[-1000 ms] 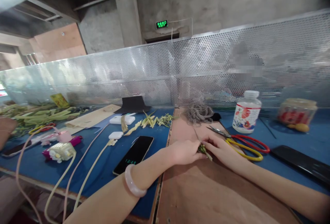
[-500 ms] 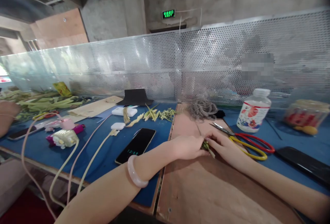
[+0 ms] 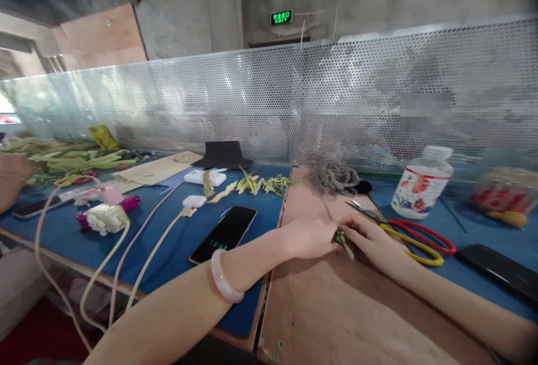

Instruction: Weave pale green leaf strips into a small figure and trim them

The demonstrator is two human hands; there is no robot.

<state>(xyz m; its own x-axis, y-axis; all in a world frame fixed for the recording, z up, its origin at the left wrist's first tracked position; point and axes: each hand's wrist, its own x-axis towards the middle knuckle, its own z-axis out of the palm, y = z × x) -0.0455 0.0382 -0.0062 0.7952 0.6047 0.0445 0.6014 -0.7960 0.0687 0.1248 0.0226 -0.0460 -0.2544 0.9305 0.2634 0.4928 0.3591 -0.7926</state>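
Note:
My left hand and my right hand meet over a brown board and pinch a small green woven leaf piece between their fingertips. Both hands are closed on it. A thin wire runs from the piece toward a grey wire bundle at the back. A pale bracelet sits on my left wrist.
Red-and-yellow scissors lie just right of my hands, a plastic bottle and a jar behind them. Two phones, leaf scraps, cables and a charger lie on blue mats. Another person's hand is far left. A perforated metal screen backs the table.
The camera has shifted slightly left and down. Both hands stay together on the leaf piece, with only small finger movement.

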